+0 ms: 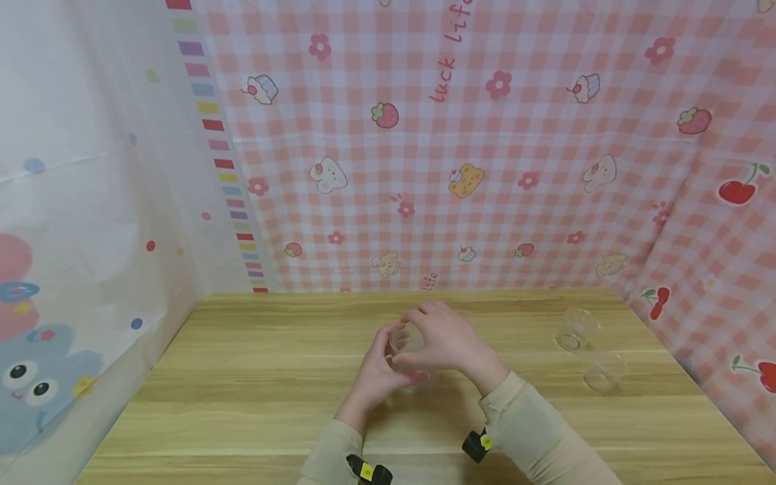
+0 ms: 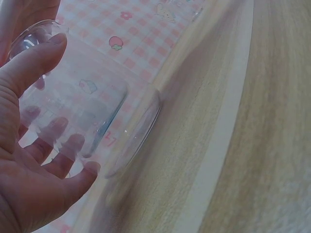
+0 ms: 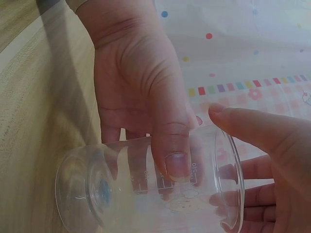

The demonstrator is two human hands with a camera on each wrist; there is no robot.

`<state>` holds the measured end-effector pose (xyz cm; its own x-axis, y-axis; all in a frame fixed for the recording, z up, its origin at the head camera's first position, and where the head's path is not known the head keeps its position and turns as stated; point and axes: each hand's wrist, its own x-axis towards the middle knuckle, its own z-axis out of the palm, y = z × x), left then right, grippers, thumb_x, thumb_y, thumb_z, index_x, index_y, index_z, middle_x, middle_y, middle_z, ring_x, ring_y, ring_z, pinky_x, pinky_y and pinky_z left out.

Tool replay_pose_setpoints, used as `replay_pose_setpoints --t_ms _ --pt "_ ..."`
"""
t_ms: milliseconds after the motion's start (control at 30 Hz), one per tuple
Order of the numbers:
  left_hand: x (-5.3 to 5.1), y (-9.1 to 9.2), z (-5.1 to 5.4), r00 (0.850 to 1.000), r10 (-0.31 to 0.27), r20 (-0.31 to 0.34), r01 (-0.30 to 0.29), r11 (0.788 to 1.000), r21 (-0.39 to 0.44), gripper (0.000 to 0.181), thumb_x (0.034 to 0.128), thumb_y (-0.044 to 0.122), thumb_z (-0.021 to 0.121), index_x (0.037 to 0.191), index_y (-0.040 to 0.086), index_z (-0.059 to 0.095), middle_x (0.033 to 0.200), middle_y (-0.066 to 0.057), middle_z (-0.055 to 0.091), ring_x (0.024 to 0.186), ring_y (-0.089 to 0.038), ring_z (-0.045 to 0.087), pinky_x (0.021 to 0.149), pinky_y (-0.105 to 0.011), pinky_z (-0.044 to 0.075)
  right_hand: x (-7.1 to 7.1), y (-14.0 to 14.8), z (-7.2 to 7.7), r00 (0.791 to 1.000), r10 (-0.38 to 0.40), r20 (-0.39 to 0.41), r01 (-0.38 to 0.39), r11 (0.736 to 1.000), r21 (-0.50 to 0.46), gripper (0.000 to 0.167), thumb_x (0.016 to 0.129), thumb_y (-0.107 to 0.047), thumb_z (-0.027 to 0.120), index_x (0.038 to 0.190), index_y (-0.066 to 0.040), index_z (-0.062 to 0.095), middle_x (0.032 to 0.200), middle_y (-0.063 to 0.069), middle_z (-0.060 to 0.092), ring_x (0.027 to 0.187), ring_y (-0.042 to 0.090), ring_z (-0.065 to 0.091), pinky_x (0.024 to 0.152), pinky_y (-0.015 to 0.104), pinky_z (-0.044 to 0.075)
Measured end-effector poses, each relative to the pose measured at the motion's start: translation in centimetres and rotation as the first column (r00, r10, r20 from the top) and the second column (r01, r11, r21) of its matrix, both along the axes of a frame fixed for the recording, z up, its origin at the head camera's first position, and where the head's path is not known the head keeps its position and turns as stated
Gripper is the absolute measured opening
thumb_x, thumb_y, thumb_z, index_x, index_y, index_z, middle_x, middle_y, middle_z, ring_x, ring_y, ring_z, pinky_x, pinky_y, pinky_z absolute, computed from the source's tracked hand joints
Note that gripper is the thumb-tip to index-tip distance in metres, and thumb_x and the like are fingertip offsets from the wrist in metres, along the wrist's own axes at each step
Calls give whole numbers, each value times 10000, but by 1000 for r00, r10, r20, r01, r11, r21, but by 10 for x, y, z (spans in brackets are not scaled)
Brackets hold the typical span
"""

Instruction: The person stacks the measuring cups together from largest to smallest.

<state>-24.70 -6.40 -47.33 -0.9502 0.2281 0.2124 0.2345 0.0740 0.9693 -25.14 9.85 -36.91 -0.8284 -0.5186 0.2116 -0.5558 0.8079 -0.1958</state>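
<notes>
A clear measuring cup (image 3: 141, 194) with printed volume marks lies tilted on its side between my two hands, above the table. My left hand (image 1: 378, 374) holds it round the side, with the thumb on the near wall and the fingers spread behind. At the cup's mouth my right hand (image 1: 445, 340) holds the rim, thumb on one side and fingers on the other. A second ring shows inside the base end in the left wrist view; whether another cup is nested there, I cannot tell.
Two more clear cups (image 1: 576, 330) stand on the right part of the wooden table (image 1: 254, 377). A checked pink cloth (image 1: 424, 155) hangs behind the table, and a white patterned cloth (image 1: 91, 168) hangs on the left.
</notes>
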Motion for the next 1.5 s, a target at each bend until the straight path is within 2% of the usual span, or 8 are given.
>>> replay_pose_setpoints --t_ms 167,400,567,633,867,1000,1367,1500 --pt "2 0 3 1000 -1 13 1 1000 -4 886 732 47 865 1465 115 372 1471 -201 444 1301 -349 468 1037 -534 414 0 0 0 1000 -5 12 5 1000 -3 632 750 -574 781 1221 -169 663 1243 71 618 1155 290 555 873 497 520" --pt "17 -1 30 1000 -20 23 20 1000 -5 851 743 27 846 1452 52 376 1458 -239 441 1287 -404 462 1032 -547 413 0 0 -1 1000 -7 20 7 1000 -10 637 750 -577 780 1228 -174 659 1261 76 606 1171 295 547 885 505 515" --pt "21 -1 35 1000 -16 18 16 1000 -2 837 740 31 847 1439 48 388 1445 -241 453 1282 -409 466 1033 -545 412 0 0 -1 1000 -8 19 8 1000 -8 635 750 -576 780 1225 -173 660 1262 78 604 1174 297 546 886 505 515" --pt "19 -1 32 1000 -16 17 16 1000 0 839 735 24 847 1437 45 389 1441 -245 455 1279 -414 466 1033 -549 410 0 0 -1 1000 -7 18 7 1000 -6 634 749 -576 781 1222 -171 662 1260 80 604 1171 298 548 881 503 518" --pt "0 0 2 1000 2 9 -2 1000 -5 906 719 48 863 1474 117 366 1453 -165 459 1284 -359 472 1042 -539 399 -1 -1 -1 999 -23 25 23 1000 10 637 746 -580 774 1216 -165 662 1260 65 598 1163 283 549 875 488 520" --pt "0 -1 1 1000 6 7 -6 1000 -12 910 719 91 875 1474 140 369 1445 -114 464 1280 -332 474 1042 -532 399 -1 -2 -1 999 -31 26 31 999 19 635 743 -586 770 1206 -165 663 1247 56 600 1154 271 549 871 479 520" --pt "-1 0 1 1000 4 18 -4 1000 -3 890 724 80 871 1463 143 379 1435 -116 474 1286 -324 471 1056 -527 388 -1 -3 2 998 -27 50 26 999 31 628 743 -576 772 1193 -154 662 1240 64 594 1139 271 545 889 467 511" --pt "3 1 7 1000 13 28 -13 1000 -18 894 725 57 865 1468 120 372 1454 -153 453 1293 -368 459 1057 -552 377 -1 -4 4 998 -31 56 29 999 43 645 741 -584 768 1203 -147 660 1247 70 589 1146 271 539 895 468 509"
